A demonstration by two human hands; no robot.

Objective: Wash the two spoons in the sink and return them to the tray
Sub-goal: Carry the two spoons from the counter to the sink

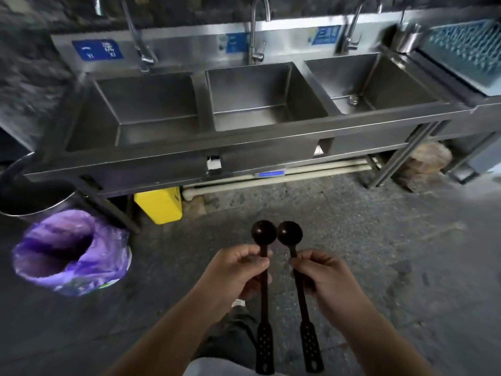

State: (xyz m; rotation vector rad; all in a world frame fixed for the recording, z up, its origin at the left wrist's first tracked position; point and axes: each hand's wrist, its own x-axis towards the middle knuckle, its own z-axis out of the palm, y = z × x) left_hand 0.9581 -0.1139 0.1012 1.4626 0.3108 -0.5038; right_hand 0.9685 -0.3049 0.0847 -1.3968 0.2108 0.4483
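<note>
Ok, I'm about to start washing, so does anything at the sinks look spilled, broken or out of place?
Nothing stands out. The three steel sink basins look empty and dry, and both dark long-handled spoons, one in the left hand and one in the right hand, look intact.

A purple-lined bin (71,251) stands near a yellow container (158,203).

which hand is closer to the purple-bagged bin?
Left. The left hand is right of the purple-bagged bin across bare floor, holding a spoon. The right hand is further right, holding the other spoon.
</note>
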